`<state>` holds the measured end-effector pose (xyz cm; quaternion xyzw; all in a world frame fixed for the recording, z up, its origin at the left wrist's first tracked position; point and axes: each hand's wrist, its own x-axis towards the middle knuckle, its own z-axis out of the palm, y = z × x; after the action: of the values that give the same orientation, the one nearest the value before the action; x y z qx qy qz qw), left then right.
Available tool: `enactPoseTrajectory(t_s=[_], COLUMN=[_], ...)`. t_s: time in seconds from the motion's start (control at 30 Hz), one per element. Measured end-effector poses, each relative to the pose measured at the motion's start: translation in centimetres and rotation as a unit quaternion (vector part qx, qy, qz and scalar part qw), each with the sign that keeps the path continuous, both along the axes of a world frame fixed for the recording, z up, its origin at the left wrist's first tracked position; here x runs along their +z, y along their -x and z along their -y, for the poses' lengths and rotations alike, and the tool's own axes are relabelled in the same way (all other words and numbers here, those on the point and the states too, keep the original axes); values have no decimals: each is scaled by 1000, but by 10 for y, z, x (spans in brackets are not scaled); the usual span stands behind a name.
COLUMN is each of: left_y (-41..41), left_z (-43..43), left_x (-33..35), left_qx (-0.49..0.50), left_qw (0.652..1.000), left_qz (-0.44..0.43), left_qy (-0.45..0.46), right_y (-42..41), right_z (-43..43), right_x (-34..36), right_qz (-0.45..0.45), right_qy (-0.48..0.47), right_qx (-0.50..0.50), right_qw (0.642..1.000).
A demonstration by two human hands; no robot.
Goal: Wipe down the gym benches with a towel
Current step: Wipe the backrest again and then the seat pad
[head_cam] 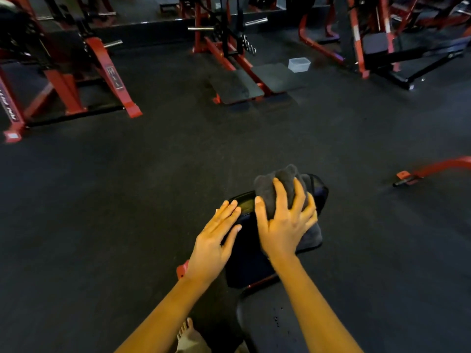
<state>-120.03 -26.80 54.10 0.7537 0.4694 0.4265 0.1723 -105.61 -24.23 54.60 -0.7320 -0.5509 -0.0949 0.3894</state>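
Head view: your right fingers [281, 192] are spread wide and press flat on the bunched grey towel [274, 180], which sits at the far end of the black bench pad [244, 261]. Your left fingers [229, 212] lie straight along the pad's left edge, holding nothing. Right hand [285, 222] and left hand [214, 243] are just beside each other. A clear plastic container [299, 64] stands well apart on the floor [127, 200].

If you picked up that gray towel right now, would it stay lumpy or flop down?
Probably flop: the towel is bunched in soft folds under the right hand, so it looks limp, not stiff. It is likely light, since one hand covers much of it. Pushed, it should slide rather than roll, because the bench pad looks smooth.
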Motion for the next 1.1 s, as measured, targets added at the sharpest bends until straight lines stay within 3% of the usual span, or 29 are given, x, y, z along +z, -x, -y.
enactPoseTrajectory(t_s=[0.23,0.63,0.87,1.1], left_y=[0,-1,-13,-17], left_z=[13,16,7,-15], left_x=[-6,-5,-42,-94], left_qx=[32,21,42,31], left_qw=[999,996,985,939], left_qz=[32,82,109,141], left_qy=[0,30,-128,-311], right_y=[17,18,16,16], right_z=[30,39,27,11], right_x=[-31,-22,-59,-92], right_qz=[14,-1,16,37], right_qy=[-30,2,-129,-256], right_qx=[93,95,103,94], right_qw=[995,996,986,961])
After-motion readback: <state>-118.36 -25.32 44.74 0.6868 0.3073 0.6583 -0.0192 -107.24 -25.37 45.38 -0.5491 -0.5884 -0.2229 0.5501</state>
